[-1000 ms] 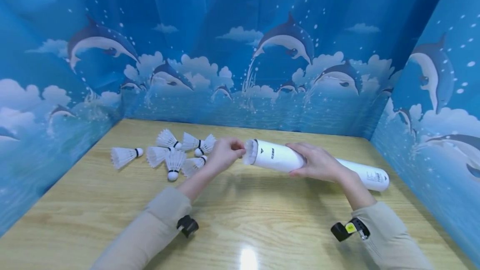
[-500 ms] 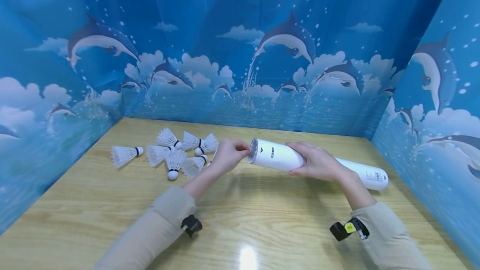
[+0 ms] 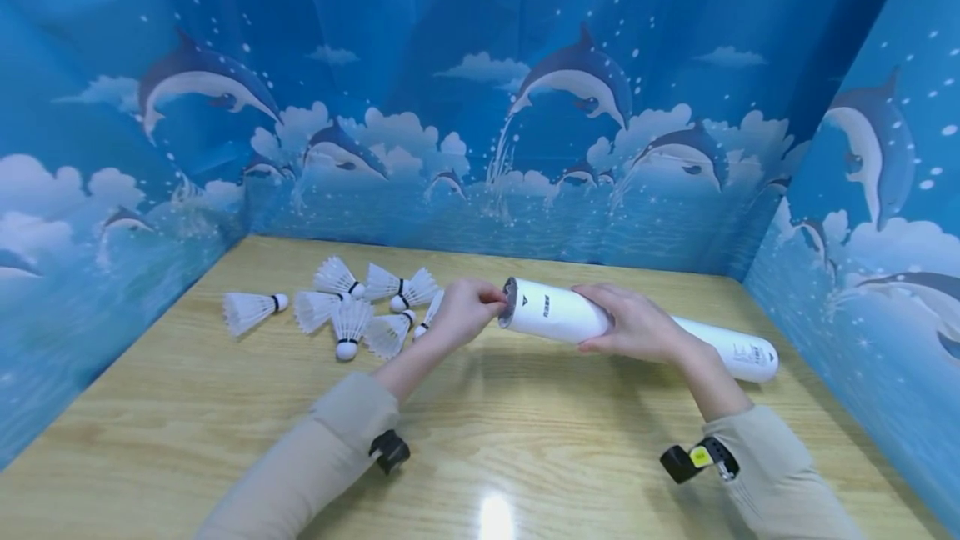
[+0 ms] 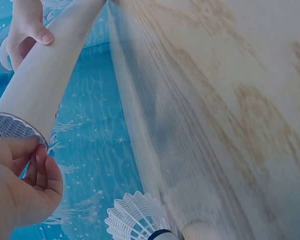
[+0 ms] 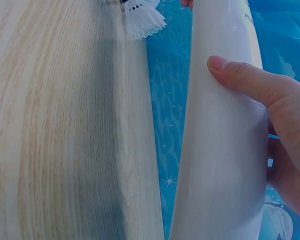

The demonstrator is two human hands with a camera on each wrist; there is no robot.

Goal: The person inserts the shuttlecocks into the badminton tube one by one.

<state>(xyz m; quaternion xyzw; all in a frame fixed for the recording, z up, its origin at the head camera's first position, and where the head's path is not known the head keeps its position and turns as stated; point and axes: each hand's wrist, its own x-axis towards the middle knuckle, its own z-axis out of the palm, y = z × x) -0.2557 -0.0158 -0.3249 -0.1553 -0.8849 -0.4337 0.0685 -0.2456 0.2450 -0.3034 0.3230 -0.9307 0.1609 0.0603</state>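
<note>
My right hand (image 3: 633, 325) grips a long white shuttlecock tube (image 3: 555, 312) around its middle, thumb on the near side in the right wrist view. The tube slants, its mouth facing left and raised above the table, its far end low at the right. Inside the mouth, the left wrist view shows the mesh skirt of a white shuttlecock (image 4: 12, 126). At the rim, the thumb and fingers of my left hand (image 3: 465, 311) pinch the skirt's edge; the fingertips partly cover the contact. The cork of this shuttlecock is hidden in the tube.
Several loose white shuttlecocks lie on the wooden table (image 3: 480, 440) left of the tube, one (image 3: 253, 312) apart from the cluster. Another shuttlecock (image 3: 429, 317) is partly behind my left hand. A blue dolphin-print curtain (image 3: 450, 215) encloses the table's back and sides.
The shuttlecock skirt that stuck out of the tube's mouth has gone inside. My left hand has moved slightly right with it; my right hand and the tube have stayed nearly still.
</note>
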